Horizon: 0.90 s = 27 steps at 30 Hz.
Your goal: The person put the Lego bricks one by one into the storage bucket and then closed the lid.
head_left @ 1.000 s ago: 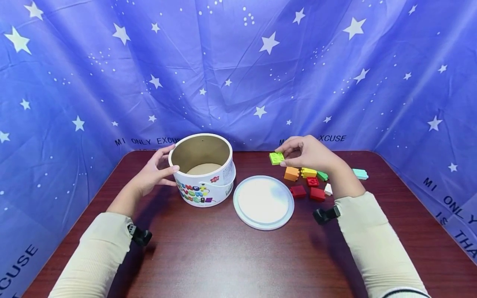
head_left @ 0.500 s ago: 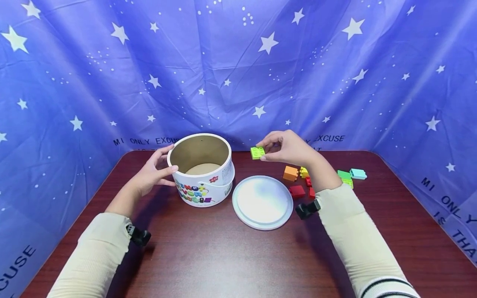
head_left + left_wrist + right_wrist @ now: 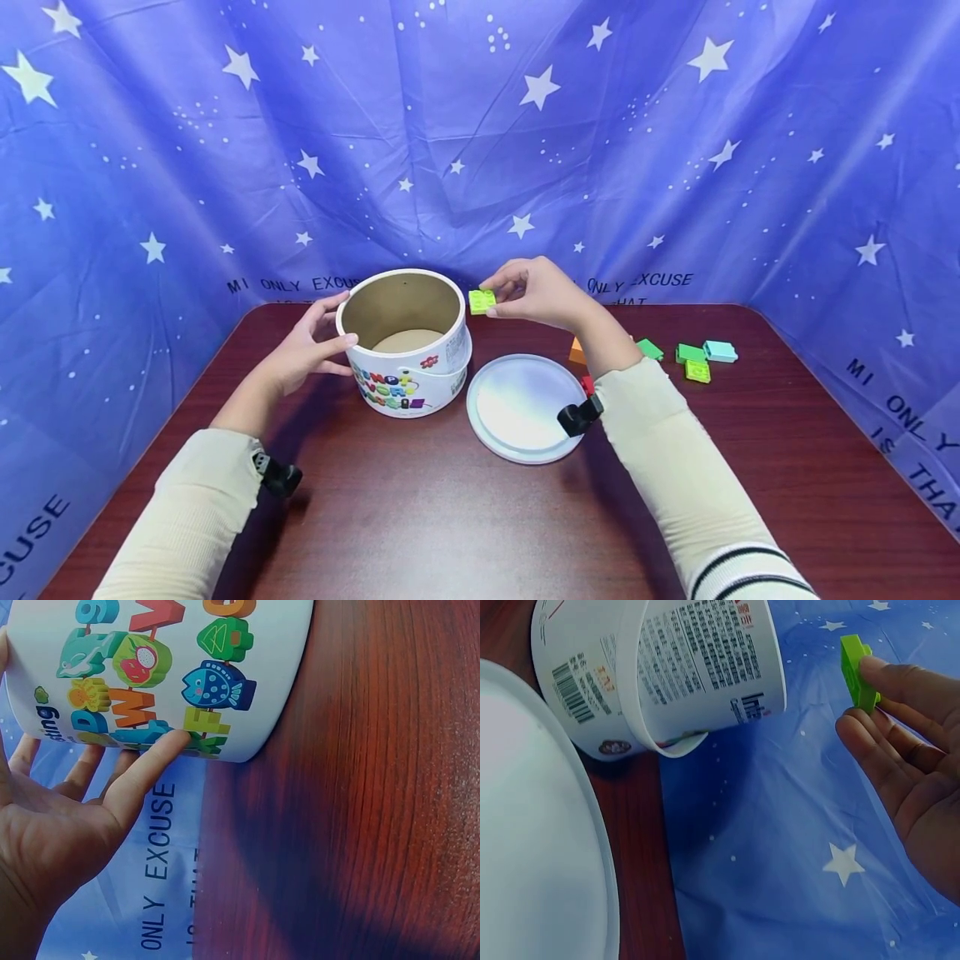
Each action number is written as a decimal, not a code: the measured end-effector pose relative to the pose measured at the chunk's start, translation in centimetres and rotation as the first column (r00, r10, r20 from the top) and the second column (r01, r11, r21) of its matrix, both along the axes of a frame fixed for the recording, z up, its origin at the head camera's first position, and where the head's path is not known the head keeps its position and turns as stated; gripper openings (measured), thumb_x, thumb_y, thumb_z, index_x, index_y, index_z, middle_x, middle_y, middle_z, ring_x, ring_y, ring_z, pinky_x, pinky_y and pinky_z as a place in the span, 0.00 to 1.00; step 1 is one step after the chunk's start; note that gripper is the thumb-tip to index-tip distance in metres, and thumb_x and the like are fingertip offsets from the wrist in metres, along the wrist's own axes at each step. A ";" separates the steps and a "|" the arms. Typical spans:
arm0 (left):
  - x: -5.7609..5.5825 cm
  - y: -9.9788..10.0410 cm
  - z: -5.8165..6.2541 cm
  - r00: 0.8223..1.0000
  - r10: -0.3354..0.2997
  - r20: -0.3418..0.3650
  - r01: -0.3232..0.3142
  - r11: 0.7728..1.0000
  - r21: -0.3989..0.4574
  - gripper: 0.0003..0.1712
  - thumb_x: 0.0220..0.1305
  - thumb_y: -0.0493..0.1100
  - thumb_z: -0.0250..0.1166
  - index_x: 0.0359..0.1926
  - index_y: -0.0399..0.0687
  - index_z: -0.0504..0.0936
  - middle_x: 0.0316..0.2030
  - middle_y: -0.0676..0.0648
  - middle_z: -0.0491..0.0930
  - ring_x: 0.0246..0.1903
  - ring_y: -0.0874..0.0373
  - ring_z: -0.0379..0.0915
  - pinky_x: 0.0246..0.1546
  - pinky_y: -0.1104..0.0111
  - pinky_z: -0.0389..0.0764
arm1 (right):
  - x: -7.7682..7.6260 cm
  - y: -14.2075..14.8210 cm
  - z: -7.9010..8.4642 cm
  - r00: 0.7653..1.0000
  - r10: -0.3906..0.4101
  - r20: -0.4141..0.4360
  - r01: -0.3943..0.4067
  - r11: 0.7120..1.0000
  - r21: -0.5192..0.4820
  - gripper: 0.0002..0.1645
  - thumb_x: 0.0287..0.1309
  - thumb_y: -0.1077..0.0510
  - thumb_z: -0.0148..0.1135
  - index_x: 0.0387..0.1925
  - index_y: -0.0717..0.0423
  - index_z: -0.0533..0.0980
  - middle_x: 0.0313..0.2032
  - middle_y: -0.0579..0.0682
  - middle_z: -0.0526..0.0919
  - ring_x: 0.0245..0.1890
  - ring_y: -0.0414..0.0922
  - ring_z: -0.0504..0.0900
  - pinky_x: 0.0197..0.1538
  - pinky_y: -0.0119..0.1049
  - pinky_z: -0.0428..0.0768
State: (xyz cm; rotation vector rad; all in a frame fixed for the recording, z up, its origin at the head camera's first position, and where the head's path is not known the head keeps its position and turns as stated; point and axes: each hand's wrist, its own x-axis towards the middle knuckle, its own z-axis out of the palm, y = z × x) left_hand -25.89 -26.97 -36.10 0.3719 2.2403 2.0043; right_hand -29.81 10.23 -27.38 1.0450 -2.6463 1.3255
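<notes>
My left hand (image 3: 306, 346) rests against the left side of a white bucket (image 3: 408, 375), thumb and fingers spread along its wall. In the left wrist view, the thumb lies straight over the bucket's printed pictures (image 3: 217, 682). The bucket stands upright without its lid, and its bottom shows inside. My right hand (image 3: 536, 292) pinches a lime-green toy brick (image 3: 482, 302) between thumb and fingers, just right of the bucket's rim. In the right wrist view the brick (image 3: 859, 671) stands on edge between the fingertips, apart from the bucket.
A round white lid (image 3: 525, 408) lies on the dark wood table (image 3: 450, 517), partly under the right wrist camera. Green bricks (image 3: 690, 354), a yellow-green one (image 3: 697, 372) and a light turquoise one (image 3: 720, 351) lie to the right. The right arm hides other bricks. A starry blue cloth (image 3: 480, 125) hangs behind.
My right hand has carried the lime-green brick leftward and slightly up, from above the loose bricks to beside the bucket's rim. The left hand and bucket stay in place.
</notes>
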 end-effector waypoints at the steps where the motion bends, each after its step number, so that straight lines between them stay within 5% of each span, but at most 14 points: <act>1: -0.1 0.0 0.0 1.000 -0.002 -0.002 0.002 1.000 -0.003 0.43 0.66 0.36 0.60 0.76 0.55 0.48 0.69 0.32 0.51 0.61 0.35 0.58 0.40 0.37 0.79 | -0.1 -0.2 0.0 1.000 -0.004 0.000 0.004 1.000 0.001 0.19 0.46 0.62 0.76 0.44 0.59 0.85 0.37 0.50 0.85 0.35 0.45 0.83 0.42 0.36 0.84; 13: 0.1 0.1 0.2 1.000 -0.002 0.009 0.002 1.000 -0.005 0.44 0.66 0.36 0.60 0.76 0.56 0.47 0.69 0.33 0.50 0.61 0.32 0.56 0.40 0.37 0.79 | -1.9 -3.2 -0.1 0.997 -0.033 0.066 0.034 0.999 -0.011 0.19 0.47 0.64 0.75 0.45 0.61 0.84 0.33 0.53 0.86 0.34 0.45 0.84 0.38 0.31 0.81; 27: 0.0 0.1 0.0 1.000 0.000 0.003 0.000 1.000 0.001 0.43 0.67 0.35 0.59 0.76 0.57 0.48 0.69 0.33 0.50 0.61 0.34 0.57 0.39 0.39 0.80 | -2.8 -5.3 -2.1 0.976 -0.056 0.211 0.094 0.981 -0.172 0.23 0.48 0.67 0.73 0.49 0.63 0.82 0.35 0.56 0.86 0.38 0.46 0.83 0.43 0.35 0.83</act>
